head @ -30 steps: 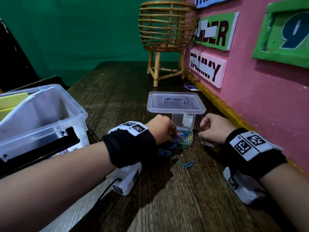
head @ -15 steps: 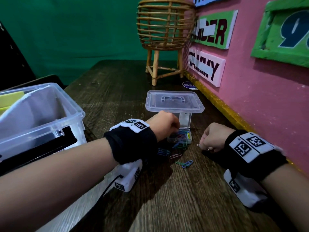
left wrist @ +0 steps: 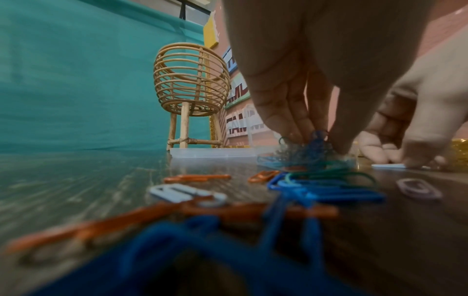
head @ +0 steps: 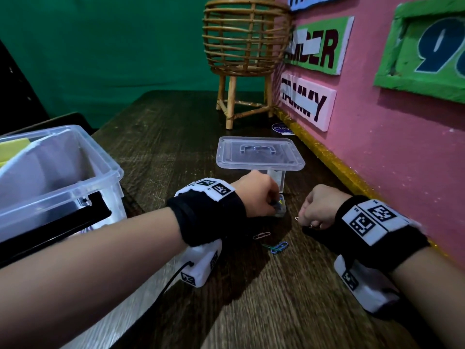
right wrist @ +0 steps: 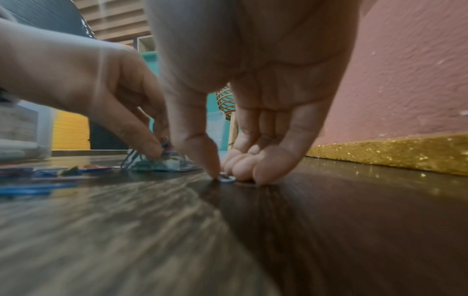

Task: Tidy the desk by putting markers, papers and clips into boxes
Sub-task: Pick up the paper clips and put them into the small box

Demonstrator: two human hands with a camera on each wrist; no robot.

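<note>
A small clear clip box sits on the dark wooden desk, part full of coloured paper clips. My left hand hovers over it; in the left wrist view its fingertips pinch a tangle of blue and green clips just above the box. To the right my right hand is curled down on the desk. Thumb and fingers pinch a pale clip lying there. Loose clips lie in front of the box, orange, blue and white ones.
A clear lid with a handle stands behind the small box. The big clear box holding papers is at the left. A rattan basket stand stands at the back, and the pink wall with its gold strip runs along the right.
My left hand rose from the loose clips in front of the small box and now holds a bunch over it. My right hand slid to the pale clip and pinched it.
</note>
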